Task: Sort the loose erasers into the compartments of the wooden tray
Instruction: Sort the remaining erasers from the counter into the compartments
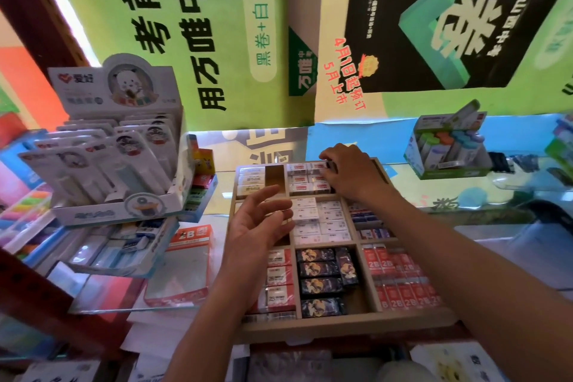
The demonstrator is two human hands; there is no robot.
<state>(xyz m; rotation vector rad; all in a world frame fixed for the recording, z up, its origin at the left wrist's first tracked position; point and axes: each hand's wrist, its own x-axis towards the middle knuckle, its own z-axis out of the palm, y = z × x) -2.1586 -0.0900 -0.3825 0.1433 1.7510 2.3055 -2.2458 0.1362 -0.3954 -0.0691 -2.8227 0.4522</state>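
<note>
In the head view, the right hand (347, 170) is reaching into the far middle compartment of the wooden tray (347, 324), its grip curling on a small white eraser (322, 166) among others packed there. The left hand (257, 226) is hovering over the tray's left side, fingers spread apart and holding nothing, above rows of red 2B erasers (279, 277) and black erasers (321, 284).
</note>
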